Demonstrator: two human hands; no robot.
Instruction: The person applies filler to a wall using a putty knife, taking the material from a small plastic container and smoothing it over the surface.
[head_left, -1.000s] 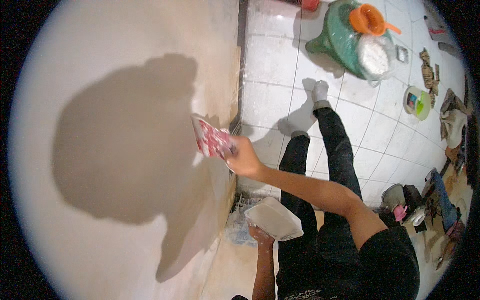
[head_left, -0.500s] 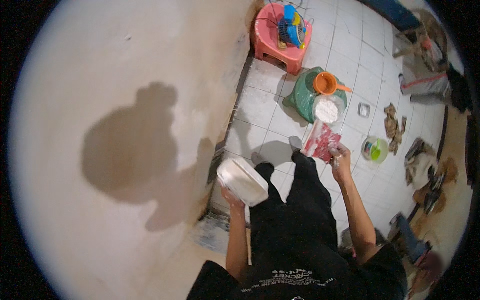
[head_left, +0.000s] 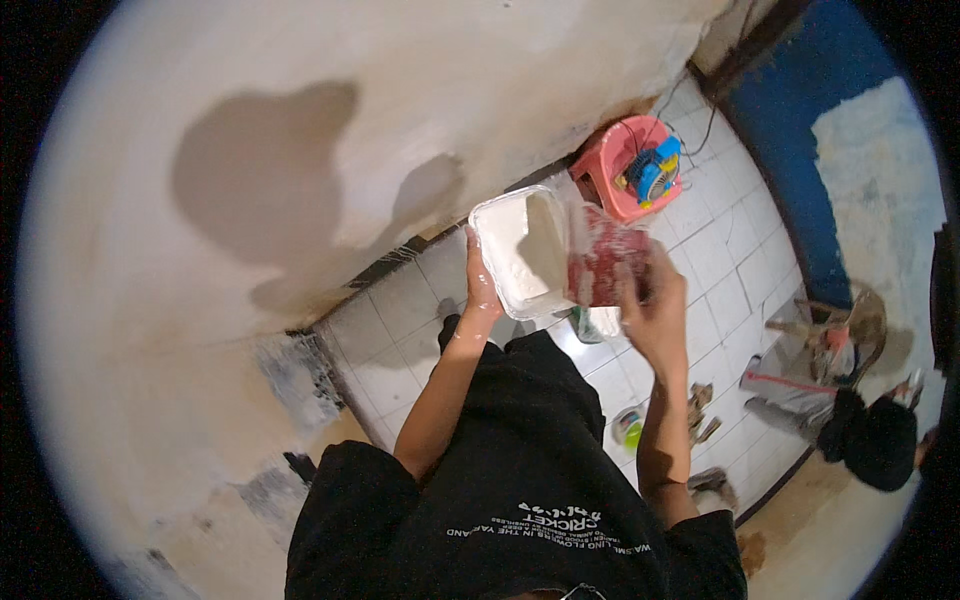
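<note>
My left hand (head_left: 482,287) grips the side of a white rectangular tub (head_left: 552,306), held up and tilted so its inside shows. Wet white putty (head_left: 512,262) coats the inside, partly under a shadow. In my right hand (head_left: 657,315) is a flat red putty spreader (head_left: 606,258) smeared with white. The spreader is blurred by motion and sits at the tub's right rim; whether it touches the rim I cannot tell. White smears mark my left fingers and wrist.
A patchy plastered wall (head_left: 420,70) runs along the left. Ahead, a pink stool (head_left: 600,162) bears a small blue fan (head_left: 655,175) with cords. A clear bucket with something green (head_left: 628,432) stands on white tiles. Grey cloth with a red stripe (head_left: 790,398) lies at right.
Both hands have risen and come together, bringing the spreader from low on the right to the tub's rim. The tub now shows its inside. My view has turned toward the right.
</note>
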